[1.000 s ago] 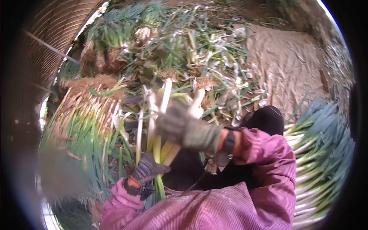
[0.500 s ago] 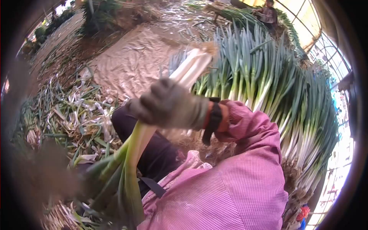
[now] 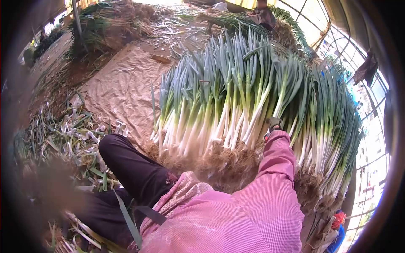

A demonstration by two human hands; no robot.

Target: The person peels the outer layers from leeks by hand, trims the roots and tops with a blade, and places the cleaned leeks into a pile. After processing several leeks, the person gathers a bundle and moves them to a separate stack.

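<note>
My right hand (image 3: pixel 274 123), in a dirty grey glove, reaches into a long upright row of large green onions (image 3: pixel 228 97). Its fingers look closed around the white stalk of a green onion (image 3: pixel 278 99), though the row partly hides them. The onions have blue-green leaves, white stalks and shaggy brown roots (image 3: pixel 206 164) that face me. My left hand is out of sight. By my bent leg, a few pale stalks (image 3: pixel 86 232) show at the lower left.
Stripped leaves and peelings (image 3: pixel 80 139) cover the ground on the left. A brown sheet (image 3: pixel 126 84) lies beyond my knee (image 3: pixel 116 147). Farther back are a heap of onions (image 3: pixel 101 25) and another person (image 3: pixel 262 17). A netted frame wall (image 3: pixel 371 168) runs along the right.
The green onions held across my lap are gone from my right hand. That hand has moved away to the right, into the standing row. The view has shifted, showing more of the row.
</note>
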